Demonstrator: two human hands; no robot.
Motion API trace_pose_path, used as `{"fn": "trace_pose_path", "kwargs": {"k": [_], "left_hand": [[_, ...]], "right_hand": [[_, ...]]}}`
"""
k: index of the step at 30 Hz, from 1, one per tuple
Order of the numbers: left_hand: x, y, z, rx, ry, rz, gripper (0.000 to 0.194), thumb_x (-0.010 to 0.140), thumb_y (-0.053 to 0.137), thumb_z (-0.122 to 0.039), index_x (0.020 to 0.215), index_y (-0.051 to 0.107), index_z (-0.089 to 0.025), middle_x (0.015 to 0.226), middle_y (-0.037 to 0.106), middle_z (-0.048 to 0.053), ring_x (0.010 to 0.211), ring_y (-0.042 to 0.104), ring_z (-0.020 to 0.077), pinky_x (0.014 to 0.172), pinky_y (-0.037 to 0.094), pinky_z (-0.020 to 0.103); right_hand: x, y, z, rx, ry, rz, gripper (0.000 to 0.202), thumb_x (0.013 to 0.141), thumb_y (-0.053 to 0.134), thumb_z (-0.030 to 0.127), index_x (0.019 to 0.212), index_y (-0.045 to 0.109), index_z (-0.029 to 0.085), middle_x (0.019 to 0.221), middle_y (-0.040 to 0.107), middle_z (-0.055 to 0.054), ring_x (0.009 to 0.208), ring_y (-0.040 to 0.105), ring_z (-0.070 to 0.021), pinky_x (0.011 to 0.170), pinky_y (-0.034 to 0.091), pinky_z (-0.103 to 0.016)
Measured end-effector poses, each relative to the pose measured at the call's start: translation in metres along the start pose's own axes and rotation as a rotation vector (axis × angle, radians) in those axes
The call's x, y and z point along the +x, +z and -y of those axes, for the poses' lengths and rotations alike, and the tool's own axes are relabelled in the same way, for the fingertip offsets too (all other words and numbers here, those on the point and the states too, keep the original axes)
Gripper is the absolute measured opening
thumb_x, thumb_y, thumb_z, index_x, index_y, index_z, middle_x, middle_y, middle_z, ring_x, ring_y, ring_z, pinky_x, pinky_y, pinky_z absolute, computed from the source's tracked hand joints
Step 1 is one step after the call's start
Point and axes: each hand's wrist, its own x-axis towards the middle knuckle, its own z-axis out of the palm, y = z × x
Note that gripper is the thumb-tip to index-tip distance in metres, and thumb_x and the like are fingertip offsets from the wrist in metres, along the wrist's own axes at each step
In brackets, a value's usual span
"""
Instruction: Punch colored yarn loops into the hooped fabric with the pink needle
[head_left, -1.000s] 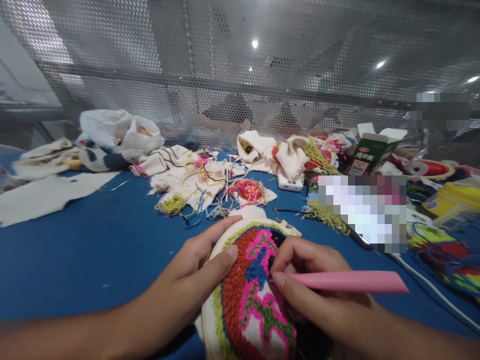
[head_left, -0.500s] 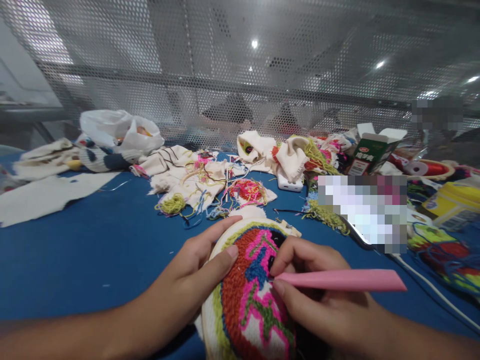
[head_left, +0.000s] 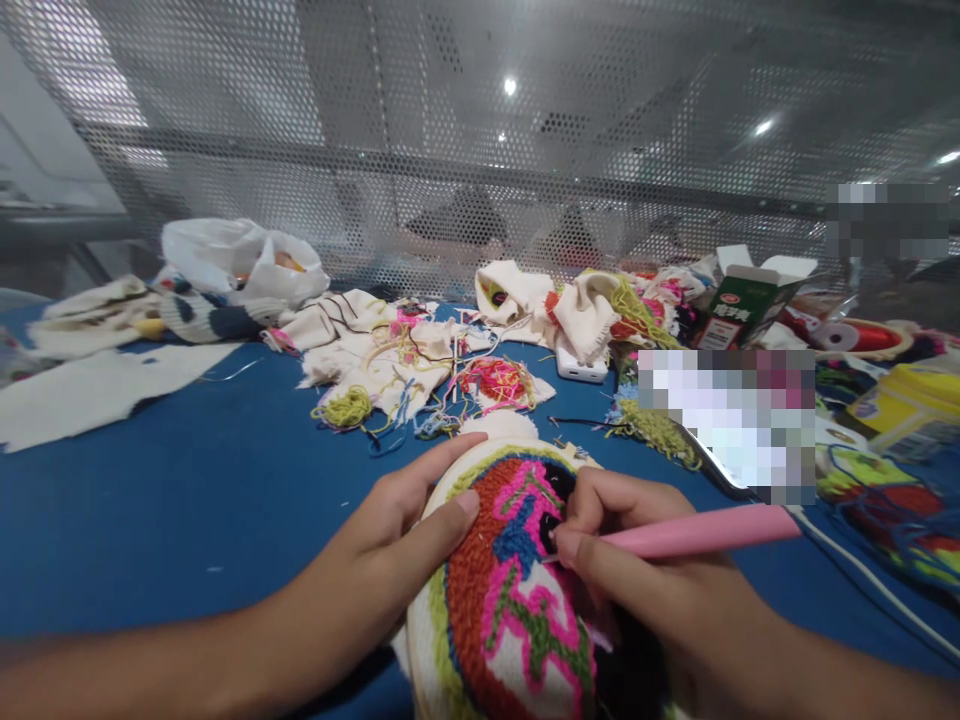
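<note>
In front of me an embroidery hoop [head_left: 469, 590] stands tilted, its fabric covered with rust, pink, blue, green and black yarn stitches and some bare white patches. My left hand [head_left: 412, 525] grips the hoop's left rim, thumb on the rust stitches and fingers behind the edge. Over the right half of the hoop, my right hand [head_left: 637, 560] is closed round a pink punch needle [head_left: 705, 532]. Its thin metal tip points left at the fabric beside the blue stitches. The hoop's lower right part is hidden by my right hand and shadow.
Beyond the hoop lie fabric scraps [head_left: 382, 375] and yarn tangles [head_left: 499, 380]. A blurred-out phone [head_left: 727, 470] with a white cable [head_left: 874, 575] lies right, near a green box [head_left: 742, 300] and yellow container [head_left: 911, 400]. A white plastic bag [head_left: 240, 255] and perforated metal screen [head_left: 450, 180] are behind.
My right hand has shifted slightly, and the punch needle's back end has tilted upward. More of its metal tip shows now at the fabric. My left hand keeps its hold on the hoop.
</note>
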Motion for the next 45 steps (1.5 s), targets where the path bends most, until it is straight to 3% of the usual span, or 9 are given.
{"fn": "trace_pose_path", "kwargs": {"k": [8, 19, 26, 31, 45], "left_hand": [[0.0003, -0.0007, 0.0005, 0.009, -0.011, 0.021, 0.05, 0.082, 0.055, -0.028, 0.13, 0.04, -0.026, 0.113, 0.063, 0.006, 0.093, 0.063, 0.0191, 0.078, 0.05, 0.025], [-0.0007, -0.0008, -0.0021, 0.069, -0.011, 0.017, 0.044, 0.084, 0.053, -0.03, 0.127, 0.044, -0.028, 0.114, 0.062, 0.002, 0.095, 0.062, 0.0175, 0.079, 0.05, 0.023], [-0.0021, -0.0025, 0.0004, 0.111, 0.002, -0.001, 0.046, 0.083, 0.053, -0.031, 0.128, 0.042, -0.027, 0.114, 0.062, 0.003, 0.097, 0.061, 0.0185, 0.078, 0.05, 0.023], [-0.0026, -0.0024, 0.0008, 0.103, 0.026, 0.022, 0.044, 0.083, 0.053, -0.03, 0.126, 0.044, -0.027, 0.115, 0.062, 0.002, 0.096, 0.061, 0.0177, 0.08, 0.049, 0.024], [-0.0014, -0.004, 0.0025, 0.153, 0.031, 0.003, 0.043, 0.084, 0.051, -0.03, 0.126, 0.044, -0.027, 0.118, 0.06, 0.003, 0.1, 0.06, 0.0194, 0.08, 0.05, 0.024]], "right_hand": [[-0.0028, 0.0043, 0.0002, 0.117, 0.064, -0.059, 0.025, 0.077, 0.053, 0.025, 0.056, 0.042, 0.017, 0.05, 0.042, 0.005, 0.044, 0.036, -0.0052, 0.039, 0.03, -0.017], [-0.0052, 0.004, -0.0018, 0.162, 0.01, -0.148, 0.029, 0.074, 0.054, 0.022, 0.049, 0.041, 0.017, 0.046, 0.042, 0.004, 0.043, 0.036, -0.0062, 0.038, 0.029, -0.018], [-0.0057, 0.0031, -0.0044, 0.307, -0.024, -0.185, 0.024, 0.071, 0.053, 0.014, 0.05, 0.044, 0.017, 0.045, 0.041, 0.005, 0.043, 0.033, -0.0054, 0.038, 0.025, -0.017], [-0.0058, 0.0031, -0.0039, 0.388, -0.023, -0.209, 0.025, 0.071, 0.052, 0.016, 0.049, 0.042, 0.018, 0.043, 0.039, 0.006, 0.041, 0.03, -0.0055, 0.036, 0.022, -0.017], [-0.0075, 0.0057, -0.0053, 0.234, -0.027, -0.188, 0.028, 0.075, 0.053, 0.024, 0.052, 0.039, 0.018, 0.045, 0.039, 0.005, 0.042, 0.031, -0.0062, 0.038, 0.024, -0.018]]}}
